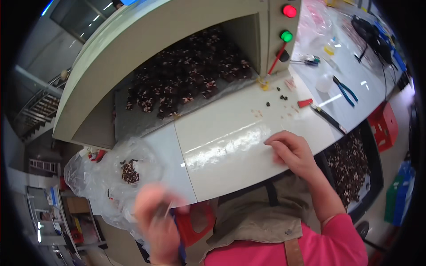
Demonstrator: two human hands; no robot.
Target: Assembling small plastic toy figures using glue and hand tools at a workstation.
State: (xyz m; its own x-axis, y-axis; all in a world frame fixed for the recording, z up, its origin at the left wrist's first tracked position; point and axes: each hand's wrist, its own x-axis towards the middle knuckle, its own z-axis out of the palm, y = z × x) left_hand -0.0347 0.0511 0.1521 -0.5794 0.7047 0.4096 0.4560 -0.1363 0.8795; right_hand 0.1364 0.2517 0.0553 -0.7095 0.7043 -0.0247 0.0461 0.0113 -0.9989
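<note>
Here's the loose heap of small dark-brown and pale pieces (130, 172), sitting amid a crumpled sheet or bag of clear plastic (93, 177) at the left end of the table, and it lies ahead of my left hand (151, 205) and a touch to its left. The heap is roundish, no clear long axis that I can make out. My left hand is plainly the nearer one, low by the front edge; it's too blurred to tell how far it's closed, though something thin and greyish seems to show at the fingers. My right hand (290, 153) is well apart over the table's right half, narrow, fingers half curled with the thumb tucked close; nothing shows in it, but I can't tell whether a tiny bit is pinched there. Around the heap, the plastic spills over the front edge, and the foot of the big beige arched machine (102, 80) hems it in behind. The broadest room runs rightward, across the glossy white tabletop (208, 128) between my hands. Beyond my right hand there are pale scraps (257, 113), a few dark bits (284, 97) and a slim black-handled tool (330, 119) angling toward the right edge.
</note>
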